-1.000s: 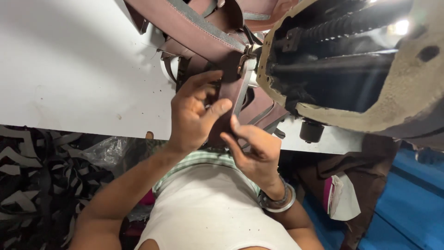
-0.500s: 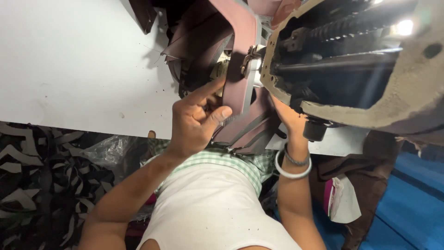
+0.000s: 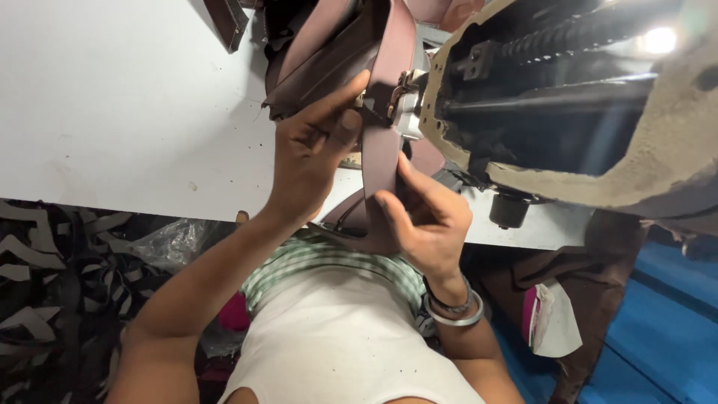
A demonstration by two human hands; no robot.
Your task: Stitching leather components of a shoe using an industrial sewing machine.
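Seen from the head camera, a brown leather strap [image 3: 380, 150] runs lengthwise away from the worker, between both hands, toward the sewing machine [image 3: 568, 112] on the white table [image 3: 112, 112]. The left hand [image 3: 310, 153] pinches the strap's upper part just beside the presser foot [image 3: 400, 93]. The right hand [image 3: 426, 217] grips its lower end nearer the body.

A small lamp [image 3: 660, 39] glares at the far right, blown out to white with a soft halo. The white tabletop [image 3: 127, 112] is bright and evenly lit. The strap [image 3: 381, 142] casts a soft shadow leftward. Below the tabletop's near edge it is dim. The far-right edge looks slightly blurred and stretched.
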